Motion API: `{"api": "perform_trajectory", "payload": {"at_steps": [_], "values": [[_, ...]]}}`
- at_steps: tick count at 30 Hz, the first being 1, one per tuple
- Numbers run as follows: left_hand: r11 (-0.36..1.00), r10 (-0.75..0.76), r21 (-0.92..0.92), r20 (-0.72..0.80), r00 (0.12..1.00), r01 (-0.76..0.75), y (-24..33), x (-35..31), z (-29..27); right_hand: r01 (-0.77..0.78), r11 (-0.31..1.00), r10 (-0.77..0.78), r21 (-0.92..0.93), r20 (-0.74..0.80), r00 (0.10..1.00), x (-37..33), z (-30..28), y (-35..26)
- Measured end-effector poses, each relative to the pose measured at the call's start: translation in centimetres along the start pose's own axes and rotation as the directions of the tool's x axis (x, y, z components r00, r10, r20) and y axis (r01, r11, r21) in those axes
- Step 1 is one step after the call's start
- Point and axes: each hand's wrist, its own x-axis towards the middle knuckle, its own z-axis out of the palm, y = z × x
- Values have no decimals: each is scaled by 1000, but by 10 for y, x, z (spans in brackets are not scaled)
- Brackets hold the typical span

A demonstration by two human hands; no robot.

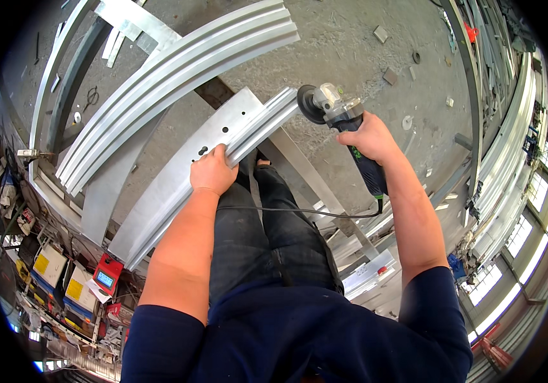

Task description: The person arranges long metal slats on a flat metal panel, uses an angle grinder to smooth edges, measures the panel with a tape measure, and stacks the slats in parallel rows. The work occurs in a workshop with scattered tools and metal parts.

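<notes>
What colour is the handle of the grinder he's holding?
Dark blue-black, with small green marks, on the angle grinder in the right hand; the head view shows it.

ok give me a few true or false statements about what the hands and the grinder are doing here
1. The right hand holds an angle grinder. True.
2. The left hand rests flat on the floor. False: it grips the edge of a long metal profile.
3. The grinder's disc is at the end of the metal profile. True.
4. The grinder is cordless. False: a black cable runs from its rear end across the legs.
5. A second, ribbed metal profile lies beyond the held one. True.
6. The person wears work gloves. False: both hands are bare.
</notes>
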Motion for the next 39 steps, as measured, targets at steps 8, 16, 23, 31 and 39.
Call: {"api": "perform_trajectory", "payload": {"at_steps": [8, 16, 23, 31, 39], "values": [[1000, -27, -5, 31, 999, 27, -3, 2, 4, -43, 997, 41, -58, -32, 999, -5, 1, 2], [999, -32, 25, 34, 999, 32, -2, 1, 7, -22, 998, 21, -64, -13, 1000, 4, 1, -1], [999, -9, 43, 6, 1000, 9, -3, 2, 5, -60, 996, 57, -68, -47, 997, -2, -2, 8], [999, -13, 47, 12, 1000, 13, 2, 0, 4, -9, 997, 12, -79, 30, 999, 13, -2, 3], [999, -21, 45, -10, 1000, 22, -1, 1, 7, -12, 985, -1, -170, -77, 997, 3, -6, 4]]}}
